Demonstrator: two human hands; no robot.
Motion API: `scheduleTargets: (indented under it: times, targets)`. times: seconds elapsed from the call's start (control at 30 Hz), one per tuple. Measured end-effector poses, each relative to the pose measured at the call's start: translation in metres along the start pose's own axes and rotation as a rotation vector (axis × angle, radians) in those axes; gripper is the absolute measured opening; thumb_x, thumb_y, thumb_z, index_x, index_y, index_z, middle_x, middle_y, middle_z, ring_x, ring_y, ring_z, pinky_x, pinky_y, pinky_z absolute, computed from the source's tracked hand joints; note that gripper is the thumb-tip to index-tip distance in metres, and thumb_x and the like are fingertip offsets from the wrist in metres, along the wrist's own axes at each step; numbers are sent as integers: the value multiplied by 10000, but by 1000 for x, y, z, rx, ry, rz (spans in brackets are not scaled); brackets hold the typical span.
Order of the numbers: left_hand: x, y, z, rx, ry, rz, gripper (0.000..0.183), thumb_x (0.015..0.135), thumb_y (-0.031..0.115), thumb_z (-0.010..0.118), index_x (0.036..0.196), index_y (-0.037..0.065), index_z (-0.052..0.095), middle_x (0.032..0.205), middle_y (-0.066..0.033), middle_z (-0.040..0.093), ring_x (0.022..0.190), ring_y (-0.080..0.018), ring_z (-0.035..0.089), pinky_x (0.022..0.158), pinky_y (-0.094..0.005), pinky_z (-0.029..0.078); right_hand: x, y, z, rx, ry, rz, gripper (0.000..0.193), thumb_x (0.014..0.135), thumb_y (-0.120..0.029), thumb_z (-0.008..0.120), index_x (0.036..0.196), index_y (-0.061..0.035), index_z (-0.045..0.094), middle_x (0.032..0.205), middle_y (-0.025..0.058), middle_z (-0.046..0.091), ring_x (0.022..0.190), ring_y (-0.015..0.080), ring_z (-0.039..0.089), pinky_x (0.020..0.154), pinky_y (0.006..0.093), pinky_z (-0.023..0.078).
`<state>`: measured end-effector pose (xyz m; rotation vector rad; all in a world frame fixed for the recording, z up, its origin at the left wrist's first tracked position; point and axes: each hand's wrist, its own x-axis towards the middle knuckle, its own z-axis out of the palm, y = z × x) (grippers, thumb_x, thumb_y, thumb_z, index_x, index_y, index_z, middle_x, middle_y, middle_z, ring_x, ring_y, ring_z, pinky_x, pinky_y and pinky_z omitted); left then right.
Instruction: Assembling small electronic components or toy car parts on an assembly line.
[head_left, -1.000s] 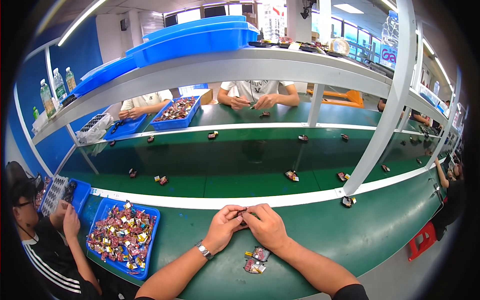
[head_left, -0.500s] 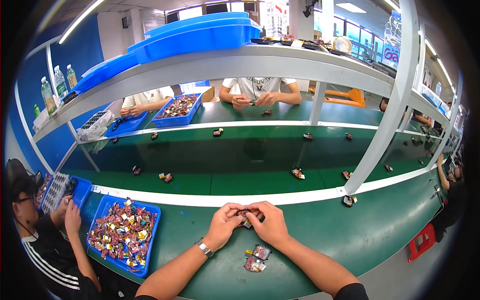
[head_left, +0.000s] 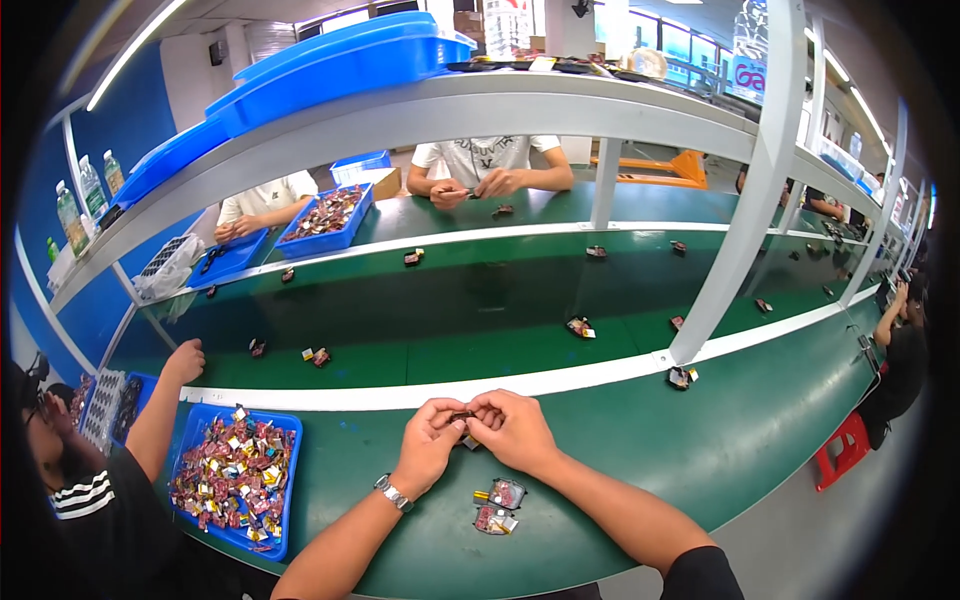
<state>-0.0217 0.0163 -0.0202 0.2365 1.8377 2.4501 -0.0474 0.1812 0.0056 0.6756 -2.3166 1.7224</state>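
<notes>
My left hand (head_left: 425, 447) and my right hand (head_left: 516, 436) meet over the green bench, fingers pinched around a small circuit-board assembly (head_left: 462, 416). Its dark edge shows between the fingertips, and a pale piece hangs below; the rest is hidden by my fingers. On the bench, just nearer to me, lie two similar pieces: a dark-edged circuit board (head_left: 508, 493) with a yellow tab, and a reddish circuit board (head_left: 494, 520) with a white and yellow part, touching or nearly so. A metal watch (head_left: 392, 491) is on my left wrist.
A blue bin (head_left: 297, 440) heaped with circuit boards stands at left, beside a person reaching over the conveyor (head_left: 450, 350). Scattered boards lie on it, including one assembly (head_left: 580, 327). A grey post (head_left: 745, 190) carries the shelf. Other people sit across and at right.
The person at left has stretched an arm out toward the conveyor. My view has shifted slightly, and both my hands stay together on the small assembly.
</notes>
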Motion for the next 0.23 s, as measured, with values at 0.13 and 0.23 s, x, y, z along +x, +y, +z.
scheduleTargets:
  times: [0.13,0.23]
  targets:
    - [6,-5,-3,121,88,173,329,934,-15,537,1251,9,455,1274,-153,563,1126,-213,590,940,-333,503,40,37,-14,66,87,204,148,786,-81,710,882,26,673,752,88,709,676,104,672,648,260,539]
    - [11,-3,-14,89,195,136,354,944,44,562,1276,24,440,1353,-184,514,1186,-273,572,982,-369,496,77,49,-36,-74,120,372,168,818,-96,676,941,18,683,844,99,732,727,139,697,696,268,553]
